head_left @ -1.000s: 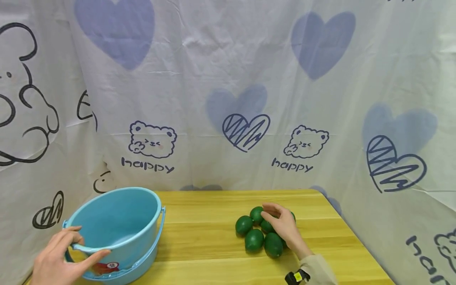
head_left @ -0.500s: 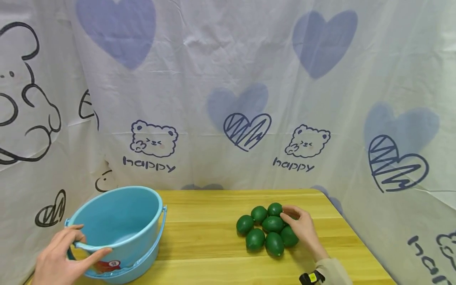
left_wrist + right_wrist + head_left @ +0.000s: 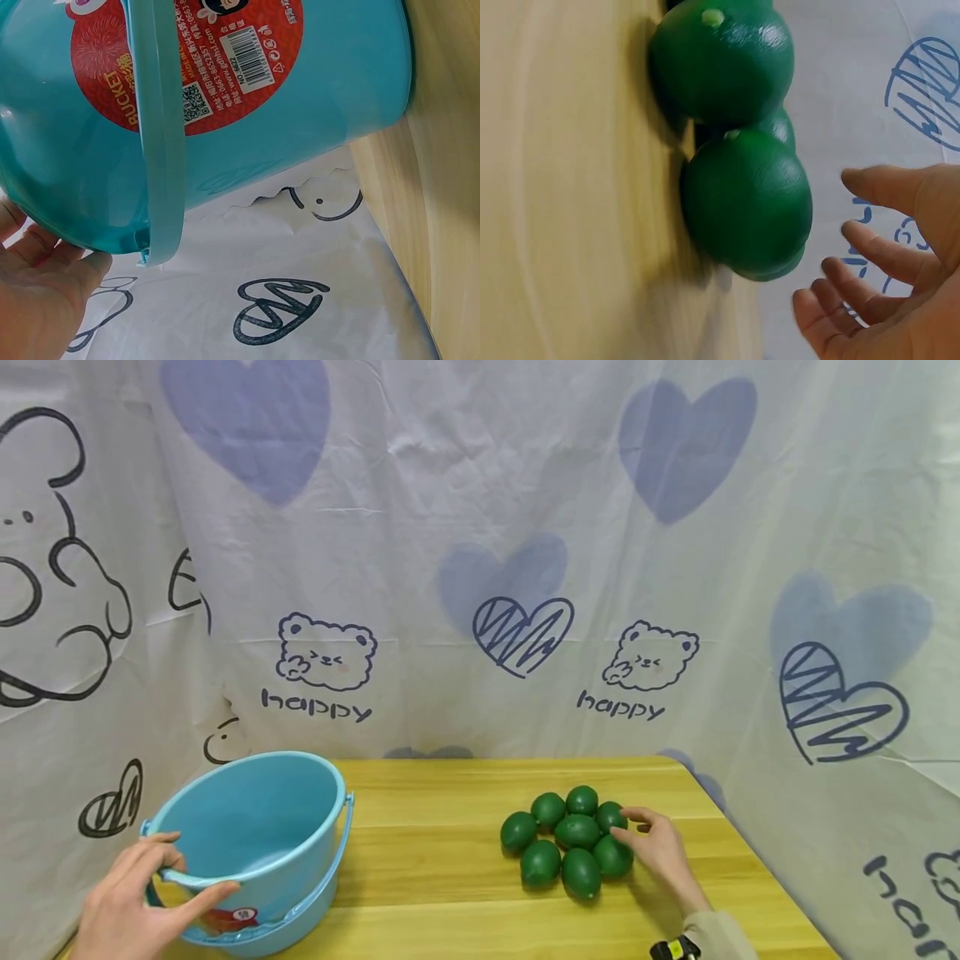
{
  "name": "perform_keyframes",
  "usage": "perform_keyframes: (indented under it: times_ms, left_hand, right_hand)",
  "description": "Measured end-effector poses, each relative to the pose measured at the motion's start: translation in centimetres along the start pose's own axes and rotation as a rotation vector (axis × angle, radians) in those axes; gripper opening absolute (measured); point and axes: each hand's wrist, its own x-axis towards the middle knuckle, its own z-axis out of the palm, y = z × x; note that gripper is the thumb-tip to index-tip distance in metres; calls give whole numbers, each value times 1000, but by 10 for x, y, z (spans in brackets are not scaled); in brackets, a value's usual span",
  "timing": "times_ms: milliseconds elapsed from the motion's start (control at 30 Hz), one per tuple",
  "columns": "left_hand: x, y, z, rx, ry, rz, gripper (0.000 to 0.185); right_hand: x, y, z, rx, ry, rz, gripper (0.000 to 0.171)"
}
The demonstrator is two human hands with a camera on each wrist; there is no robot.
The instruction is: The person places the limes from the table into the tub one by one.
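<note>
A light blue bucket [image 3: 262, 860] with a handle stands at the left of the table. My left hand [image 3: 131, 897] grips its near rim, thumb outside and fingers over the edge. In the left wrist view, the fingers [image 3: 34, 247] sit at the rim, and the red label [image 3: 240, 67] shows behind the handle [image 3: 161, 150]. To the right lies a close cluster of several dark green limes [image 3: 577, 832]. My right hand [image 3: 663, 852] is at the cluster's right side, fingers spread. In the right wrist view a gap shows between those fingers [image 3: 877, 244] and the nearest lime [image 3: 746, 199].
The wooden table [image 3: 427, 843] stretches between bucket and limes. A white cloth [image 3: 420, 552] printed with hearts and bears hangs behind the table and along both sides, close to the bucket on the left.
My right hand has moved rightward from above the limes to the cluster's right side, uncovering those at the back. My left hand has kept its grip on the bucket.
</note>
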Motion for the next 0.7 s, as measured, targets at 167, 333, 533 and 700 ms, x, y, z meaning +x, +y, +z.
perform_keyframes:
  times_ms: [167,333,533,700]
  left_hand:
    - [0,1,0,4,-13,-18,60]
    - [-1,1,0,10,-11,-16,60]
    - [0,1,-1,9,-7,-5,60]
    - [1,2,-1,15,-15,-3,59]
  right_hand:
    - [0,7,-1,-32,-71,26,47]
    - [0,14,5,-11,-104,36,48]
    - [-3,16,10,5,-125,27,54]
    - [-6,18,9,19,-149,76,63]
